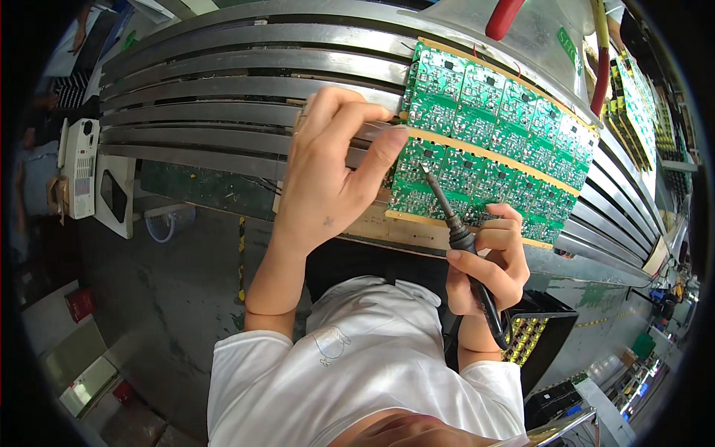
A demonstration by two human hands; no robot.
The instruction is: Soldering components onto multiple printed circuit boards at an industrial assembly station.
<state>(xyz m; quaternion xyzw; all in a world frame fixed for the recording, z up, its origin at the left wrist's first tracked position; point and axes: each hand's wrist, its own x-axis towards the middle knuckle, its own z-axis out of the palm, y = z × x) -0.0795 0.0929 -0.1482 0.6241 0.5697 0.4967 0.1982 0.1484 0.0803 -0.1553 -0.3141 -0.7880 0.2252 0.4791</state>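
A large green circuit board panel (484, 165), divided into several repeated units with tan strips, lies across metal rails. My left hand (328, 164) is at its left edge, with thumb and index finger closed on the rim near the middle strip; the fingers' undersides are hidden. In my right hand (491, 261), a black-handled soldering iron (462, 237) is held like a pen. The iron slants up and to the left, its tip over the near left unit beside a small black chip. Whether the tip touches the board, I cannot tell.
Long metal rails (246, 89) run left and right under the panel. A red handle (503, 18) hangs at the far side. More circuit boards (634, 104) stand at the far right. A black bin (555, 316) with yellow parts is below my right arm. A white device (80, 170) stands left.
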